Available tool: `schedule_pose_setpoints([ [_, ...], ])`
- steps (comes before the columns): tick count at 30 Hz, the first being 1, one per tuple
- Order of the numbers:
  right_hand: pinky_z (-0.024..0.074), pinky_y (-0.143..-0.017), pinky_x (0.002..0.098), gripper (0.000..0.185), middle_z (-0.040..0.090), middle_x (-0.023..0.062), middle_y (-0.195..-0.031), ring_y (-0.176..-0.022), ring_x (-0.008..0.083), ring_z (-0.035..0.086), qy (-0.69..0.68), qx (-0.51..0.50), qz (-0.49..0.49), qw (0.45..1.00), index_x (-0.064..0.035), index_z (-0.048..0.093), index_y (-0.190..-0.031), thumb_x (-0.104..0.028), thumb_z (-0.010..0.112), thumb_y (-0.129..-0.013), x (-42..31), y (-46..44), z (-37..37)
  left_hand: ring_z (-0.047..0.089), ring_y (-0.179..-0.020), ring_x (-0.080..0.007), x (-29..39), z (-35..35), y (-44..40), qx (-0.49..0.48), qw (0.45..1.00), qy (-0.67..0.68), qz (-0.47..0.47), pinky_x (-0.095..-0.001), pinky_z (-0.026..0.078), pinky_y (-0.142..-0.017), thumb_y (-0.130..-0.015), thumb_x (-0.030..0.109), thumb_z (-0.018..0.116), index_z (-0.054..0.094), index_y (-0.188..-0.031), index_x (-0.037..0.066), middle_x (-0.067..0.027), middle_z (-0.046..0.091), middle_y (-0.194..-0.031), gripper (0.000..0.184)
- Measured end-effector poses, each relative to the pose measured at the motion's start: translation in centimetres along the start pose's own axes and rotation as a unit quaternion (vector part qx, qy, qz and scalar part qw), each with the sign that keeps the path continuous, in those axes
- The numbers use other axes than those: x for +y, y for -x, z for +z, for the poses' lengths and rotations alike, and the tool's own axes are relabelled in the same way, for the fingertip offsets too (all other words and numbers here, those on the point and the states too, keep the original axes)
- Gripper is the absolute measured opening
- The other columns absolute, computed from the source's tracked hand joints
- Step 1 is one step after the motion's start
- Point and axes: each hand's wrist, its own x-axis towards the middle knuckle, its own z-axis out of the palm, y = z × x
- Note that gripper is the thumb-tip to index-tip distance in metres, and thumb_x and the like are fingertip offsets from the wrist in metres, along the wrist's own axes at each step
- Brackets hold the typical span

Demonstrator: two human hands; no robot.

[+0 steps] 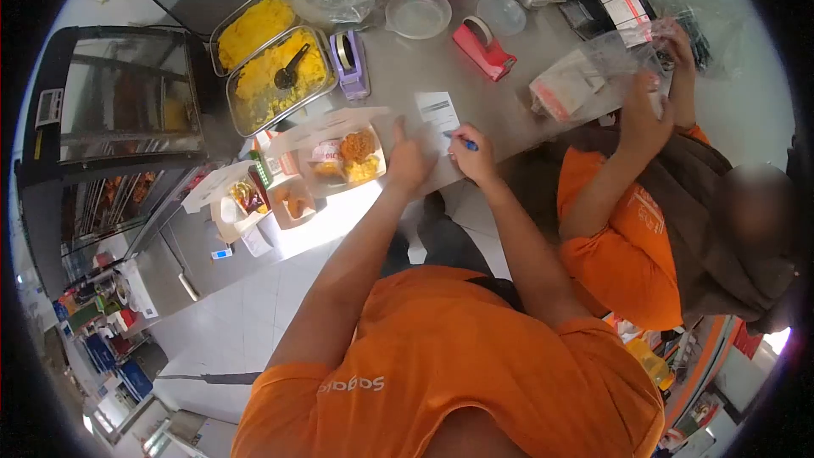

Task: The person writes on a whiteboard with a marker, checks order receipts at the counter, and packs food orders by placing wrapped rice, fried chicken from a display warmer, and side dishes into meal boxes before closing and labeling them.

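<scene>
My right hand (473, 153) is closed around a blue pen (465, 143), its tip at the lower part of a white printed slip (437, 117) lying on the steel table (390, 59). Just left of the slip, my left hand (410, 159) has its fingers apart and holds nothing, beside an open food box (329, 159) with fried food, yellow rice and a wrapped item. Further left are a small box (294, 202) with brown pieces and another open box (244, 201) with sauced food.
Two trays of yellow rice (280, 76) stand at the back left beside a purple tape dispenser (350, 68). A red tape dispenser (484, 49) lies beyond the slip. At right, a co-worker (627, 203) holds a plastic bag (585, 76). A glass display case (127, 93) stands at left.
</scene>
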Motion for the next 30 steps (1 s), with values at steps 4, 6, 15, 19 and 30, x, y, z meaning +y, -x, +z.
schedule_pose_setpoints([
  [4, 0.051, -0.062, 0.0307, 0.011, 0.068, 0.0074, -0.073, -0.063, 0.0164, 0.064, 0.158, -0.063, -0.008, 0.985, -0.0001, 0.065, -0.1, -0.007, 0.064, -0.092, -1.5, 0.9, -0.6, 0.066, -0.109, -0.0443, -0.1, 0.3, 0.5, -0.016, 0.998, -0.046, 0.034, -0.0502, 0.055, -0.096, -0.081, 0.017, 0.073, 0.044, -0.152, 0.018, -0.0271, 0.029, -0.156, 0.077],
  [6, 0.0535, -0.068, 0.0361, 0.017, 0.07, 0.0122, -0.08, -0.071, 0.0249, 0.068, 0.201, 0.034, -0.096, 0.974, 0.0004, 0.065, -0.105, -0.007, 0.065, -0.09, -2.7, 0.8, -0.3, 0.066, -0.107, -0.0433, 0.7, -1.9, 1.1, -0.019, 0.994, -0.074, 0.075, -0.0509, 0.055, -0.094, -0.082, 0.019, 0.072, 0.039, -0.155, 0.018, -0.0288, 0.037, -0.151, 0.08],
  [15, 0.0499, -0.091, 0.0549, 0.029, 0.064, 0.0281, -0.115, -0.105, 0.0474, 0.062, 0.422, 0.037, -0.084, 0.902, 0.0012, 0.061, -0.119, -0.015, 0.047, -0.1, -0.5, -1.4, 1.2, 0.067, -0.103, -0.0414, -0.2, -15.5, -0.6, 0.015, 0.997, -0.016, -0.069, -0.0529, 0.055, -0.085, -0.089, 0.03, 0.067, 0.05, -0.141, 0.012, -0.0248, 0.065, -0.111, 0.058],
  [19, 0.0497, -0.089, 0.055, 0.022, 0.064, 0.0256, -0.107, -0.103, 0.0449, 0.062, 0.403, 0.069, -0.167, 0.897, -0.0008, 0.061, -0.111, -0.013, 0.056, -0.092, -4.8, -0.1, 1.1, 0.064, -0.107, -0.0392, -5.1, -9.5, -1.7, 0.06, 0.997, -0.05, 0.029, -0.0504, 0.054, -0.087, -0.094, 0.026, 0.061, 0.06, -0.122, 0.007, -0.0238, 0.065, -0.111, 0.034],
  [30, 0.0517, -0.096, 0.0419, 0.081, 0.058, 0.0189, -0.134, -0.115, 0.029, 0.061, 0.181, 0.007, -0.221, 0.958, -0.0077, 0.04, -0.15, 0.0, 0.075, -0.078, -9.1, 4.1, 8.6, 0.06, -0.086, -0.0409, -9.2, -9.7, 17.5, 0.176, 0.958, 0.175, 0.145, -0.0474, 0.049, -0.075, -0.084, -0.002, 0.061, 0.065, -0.114, 0.006, -0.0167, 0.061, -0.083, 0.032],
])
